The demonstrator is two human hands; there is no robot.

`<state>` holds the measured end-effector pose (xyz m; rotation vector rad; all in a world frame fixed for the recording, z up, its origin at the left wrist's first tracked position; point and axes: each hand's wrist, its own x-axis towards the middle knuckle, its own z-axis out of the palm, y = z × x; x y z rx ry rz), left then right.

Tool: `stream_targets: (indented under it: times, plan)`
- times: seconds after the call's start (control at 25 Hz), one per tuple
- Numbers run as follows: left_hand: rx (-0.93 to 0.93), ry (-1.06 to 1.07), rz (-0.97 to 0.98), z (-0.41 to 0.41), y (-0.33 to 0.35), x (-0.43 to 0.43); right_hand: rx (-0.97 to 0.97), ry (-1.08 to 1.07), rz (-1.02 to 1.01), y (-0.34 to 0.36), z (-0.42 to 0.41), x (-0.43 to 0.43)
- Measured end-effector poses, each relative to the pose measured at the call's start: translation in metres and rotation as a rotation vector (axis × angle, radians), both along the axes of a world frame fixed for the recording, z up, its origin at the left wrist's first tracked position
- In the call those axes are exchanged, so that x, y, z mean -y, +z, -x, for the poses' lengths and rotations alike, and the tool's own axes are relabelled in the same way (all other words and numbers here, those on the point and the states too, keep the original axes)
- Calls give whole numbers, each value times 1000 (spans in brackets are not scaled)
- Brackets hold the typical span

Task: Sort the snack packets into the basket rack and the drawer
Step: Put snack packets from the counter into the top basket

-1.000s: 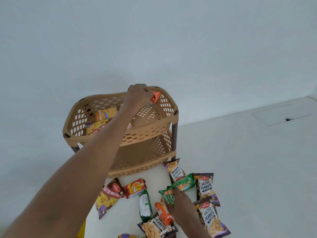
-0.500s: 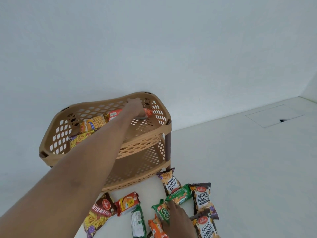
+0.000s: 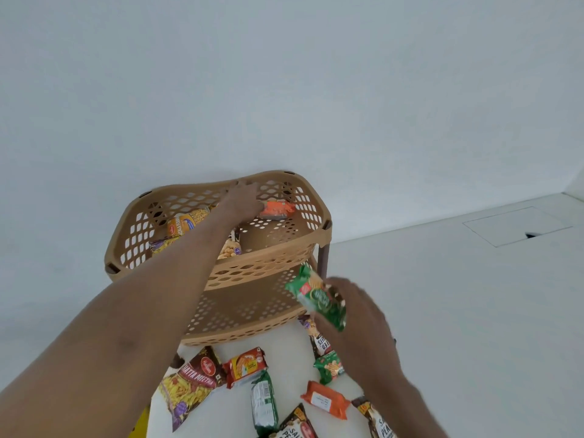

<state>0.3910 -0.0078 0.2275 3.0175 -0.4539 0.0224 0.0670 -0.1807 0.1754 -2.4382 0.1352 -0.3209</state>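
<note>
Left grip (image 3: 243, 200) has brought the orange packet (image 3: 277, 209) down into the top tier of the basket rack (image 3: 262, 271), centre frame. The packet now lies against the back wall with fingertips at its left end; whether it is released cannot be told. Right grip (image 3: 354, 314) has risen off the table (image 3: 284, 352), clasping a green packet (image 3: 317, 298) right of centre, in front of the lower tier. Assessment: one packet is effectively placed and the next is in transit. Other packets (image 3: 245, 366) await sorting.

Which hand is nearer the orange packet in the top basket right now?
Left. The left hand is inside the top basket, at the left end of the orange packet. The right hand is lower, before the bottom tier, holding a green packet.
</note>
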Motion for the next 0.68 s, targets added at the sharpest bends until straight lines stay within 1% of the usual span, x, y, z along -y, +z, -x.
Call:
stream_targets:
  times: [0.12,0.2,0.24,0.28,0.36,0.52,0.6,0.68]
  plan:
    - [-46,29,-25,10,7,-23,272,73,4,64,-35,3]
    - [-142,30,-56,21,8,-34,365,119,76,97,-72,-4]
    - [-209,25,-75,26,8,-37,367,133,140,107,-95,-9]
    - [-276,29,-99,31,9,-40,339,145,222,115,-119,-14]
    - [-357,50,-154,44,12,-42,206,161,367,120,-163,-23]
    - [-387,59,-221,64,12,-41,-50,230,662,102,-227,-41]
    - [-414,69,-204,71,8,-43,-136,243,751,89,-247,-49]
    - [-457,104,-112,77,1,-45,-148,251,780,76,-261,-56]
